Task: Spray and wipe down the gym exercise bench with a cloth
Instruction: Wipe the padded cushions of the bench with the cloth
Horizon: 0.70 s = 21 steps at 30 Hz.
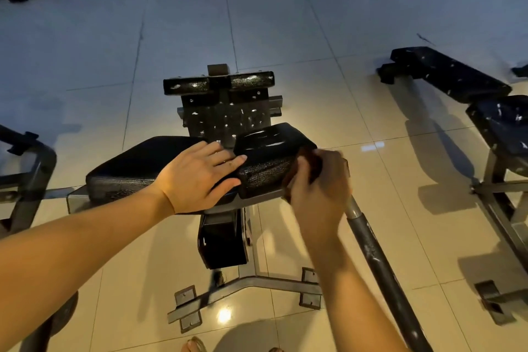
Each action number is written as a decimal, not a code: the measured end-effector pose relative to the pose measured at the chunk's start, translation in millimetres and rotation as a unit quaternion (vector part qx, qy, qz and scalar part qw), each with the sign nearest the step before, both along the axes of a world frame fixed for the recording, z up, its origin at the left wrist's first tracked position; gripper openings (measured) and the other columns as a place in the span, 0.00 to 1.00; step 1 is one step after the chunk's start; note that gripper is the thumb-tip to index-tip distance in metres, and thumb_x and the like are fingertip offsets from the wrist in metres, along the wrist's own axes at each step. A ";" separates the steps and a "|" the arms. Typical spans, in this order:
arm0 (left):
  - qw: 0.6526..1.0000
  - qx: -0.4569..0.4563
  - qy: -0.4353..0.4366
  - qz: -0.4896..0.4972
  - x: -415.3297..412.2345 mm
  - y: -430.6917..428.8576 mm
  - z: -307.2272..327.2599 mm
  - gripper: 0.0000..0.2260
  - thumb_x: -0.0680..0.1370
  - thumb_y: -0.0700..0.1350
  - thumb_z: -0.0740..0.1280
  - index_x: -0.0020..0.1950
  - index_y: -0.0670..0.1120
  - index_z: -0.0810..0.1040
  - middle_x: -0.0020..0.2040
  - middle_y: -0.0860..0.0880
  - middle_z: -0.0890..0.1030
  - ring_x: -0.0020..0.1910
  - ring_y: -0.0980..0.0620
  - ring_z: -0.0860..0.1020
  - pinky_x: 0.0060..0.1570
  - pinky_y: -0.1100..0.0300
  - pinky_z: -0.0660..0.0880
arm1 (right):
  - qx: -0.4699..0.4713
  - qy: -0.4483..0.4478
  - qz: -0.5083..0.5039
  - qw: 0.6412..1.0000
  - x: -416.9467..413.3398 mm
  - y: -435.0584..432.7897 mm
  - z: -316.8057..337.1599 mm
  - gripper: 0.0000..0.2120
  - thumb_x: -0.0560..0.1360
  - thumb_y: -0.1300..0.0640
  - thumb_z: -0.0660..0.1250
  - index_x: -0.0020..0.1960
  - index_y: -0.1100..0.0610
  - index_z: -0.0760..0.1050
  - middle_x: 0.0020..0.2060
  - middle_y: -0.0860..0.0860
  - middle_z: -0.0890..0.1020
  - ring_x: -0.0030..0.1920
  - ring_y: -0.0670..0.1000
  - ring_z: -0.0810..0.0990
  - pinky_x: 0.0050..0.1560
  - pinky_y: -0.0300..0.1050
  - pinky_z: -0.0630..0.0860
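**remote_op:** Left hand [197, 177] is laid flat with straight fingers across the gap between the left pad [137, 163] and the right pad [268, 151] of the bench [225, 120], basically bracing it. My right hand [320, 180] is curled round a dark reddish cloth [310, 164] and presses it on the outer right edge of the right pad. So I'd call this the wiping step, not the spraying one. There's no spray bottle anywhere in my view.

**gymrat42:** How far along do you reckon?

**remote_op:** Hard to say tbh. The top of the right pad looks shiny and streaky, which might be wet. The middle of the bench and the rollers [251, 80] at the far end show pale flecks. Could be droplets, could be worn vinyl, I can't tell in this light. My guess is there's plenty left to do.

**gymrat42:** Next move?

**remote_op:** Probably drag the cloth across the pad towards the left hand, which means lifting that hand out of the way, then do the left pad. Worth watching: a grey bar [380, 260] runs just beside my right wrist, so elbow room is tight on that side.
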State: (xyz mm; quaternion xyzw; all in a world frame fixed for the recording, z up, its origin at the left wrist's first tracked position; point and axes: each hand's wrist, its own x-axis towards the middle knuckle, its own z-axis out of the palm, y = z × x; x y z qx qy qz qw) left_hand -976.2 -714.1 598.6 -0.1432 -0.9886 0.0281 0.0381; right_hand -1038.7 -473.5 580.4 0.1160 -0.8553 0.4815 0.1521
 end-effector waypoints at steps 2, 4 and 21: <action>1.000 0.003 -0.002 0.002 -0.6 -1.5 -1.9 0.25 0.85 0.58 0.53 0.75 0.46 0.73 0.61 0.48 0.82 0.59 0.48 0.77 0.57 0.52 0.75 | 0.070 -0.014 0.059 0.996 36.3 -24.9 -10.0 0.08 0.81 0.55 0.67 0.59 0.55 0.76 0.52 0.50 0.79 0.50 0.47 0.79 0.49 0.43 0.80; 1.000 0.010 -0.007 0.002 -0.8 -1.9 -2.8 0.25 0.85 0.58 0.53 0.76 0.46 0.72 0.60 0.48 0.82 0.58 0.49 0.76 0.56 0.52 0.74 | 0.111 -0.009 0.126 0.986 60.4 -31.3 -13.1 0.08 0.81 0.54 0.67 0.59 0.54 0.77 0.53 0.49 0.78 0.51 0.46 0.78 0.49 0.45 0.81; 0.993 0.106 -0.046 0.009 -2.1 -6.5 -0.6 0.28 0.83 0.62 0.51 0.74 0.48 0.74 0.60 0.50 0.82 0.60 0.51 0.78 0.60 0.52 0.78 | 0.018 -0.109 -0.103 0.989 -2.8 -4.3 41.3 0.04 0.81 0.55 0.68 0.52 0.51 0.73 0.43 0.41 0.76 0.44 0.35 0.77 0.48 0.39 0.79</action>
